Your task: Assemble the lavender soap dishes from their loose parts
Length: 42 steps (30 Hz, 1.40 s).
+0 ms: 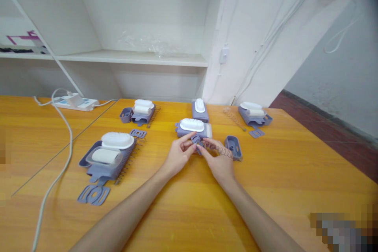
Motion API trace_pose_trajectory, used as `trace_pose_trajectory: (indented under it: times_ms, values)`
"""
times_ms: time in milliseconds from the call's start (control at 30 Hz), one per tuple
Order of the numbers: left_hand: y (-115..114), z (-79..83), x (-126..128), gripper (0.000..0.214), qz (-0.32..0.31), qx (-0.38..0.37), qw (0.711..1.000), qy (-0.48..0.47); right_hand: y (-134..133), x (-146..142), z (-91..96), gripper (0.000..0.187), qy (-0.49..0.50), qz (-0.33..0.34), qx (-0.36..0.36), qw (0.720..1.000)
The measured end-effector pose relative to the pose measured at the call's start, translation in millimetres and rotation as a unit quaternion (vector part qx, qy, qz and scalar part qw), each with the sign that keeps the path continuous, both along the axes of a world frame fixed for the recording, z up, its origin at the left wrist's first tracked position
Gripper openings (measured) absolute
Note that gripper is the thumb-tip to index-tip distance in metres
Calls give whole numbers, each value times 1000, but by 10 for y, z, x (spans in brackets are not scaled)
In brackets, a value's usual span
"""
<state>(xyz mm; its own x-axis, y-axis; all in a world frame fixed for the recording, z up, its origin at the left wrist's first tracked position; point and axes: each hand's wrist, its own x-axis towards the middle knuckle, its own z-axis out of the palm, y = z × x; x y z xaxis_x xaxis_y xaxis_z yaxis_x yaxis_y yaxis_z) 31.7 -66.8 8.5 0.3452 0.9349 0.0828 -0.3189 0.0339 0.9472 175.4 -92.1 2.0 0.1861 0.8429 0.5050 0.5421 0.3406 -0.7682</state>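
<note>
Both hands meet at the table's middle over a small grey-purple plastic piece (pixel 195 139). My left hand (pixel 178 153) pinches it from the left with fingers closed. My right hand (pixel 219 159) pinches it from the right, and a thin metal spring (pixel 219 149) trails from the piece across that hand. Just behind them sits a grey-purple holder with a white brush top (pixel 192 125). A small grey-purple tray part (pixel 233 146) lies right beside my right hand.
More grey-purple holder sets with white parts lie on the orange table (pixel 189 204): front left (pixel 108 153), back left (pixel 141 112), back middle (pixel 200 109), back right (pixel 253 114). A loose spring (pixel 234 118) lies nearby. A white power strip (pixel 76 102) and cable (pixel 63 157) run along the left.
</note>
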Motion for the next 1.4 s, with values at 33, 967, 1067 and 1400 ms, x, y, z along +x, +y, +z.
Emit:
trace_pose_trajectory:
  times_ms: [33, 967, 1067, 1400]
  values:
    - [-1, 3, -2, 66, 0, 0, 1000, 0, 0, 1, -2, 26, 1, 0, 1, 1000]
    - [-22, 45, -10, 70, 11, -9, 1000, 6, 9, -7, 2, 33, 76, 9, -19, 997]
    - [-22, 43, -7, 69, 12, -10, 1000, 7, 16, -7, -9, 30, 75, 8, -13, 997]
    - [12, -20, -2, 64, 40, 13, 999, 19, 15, -5, -19, 29, 40, 36, -16, 998]
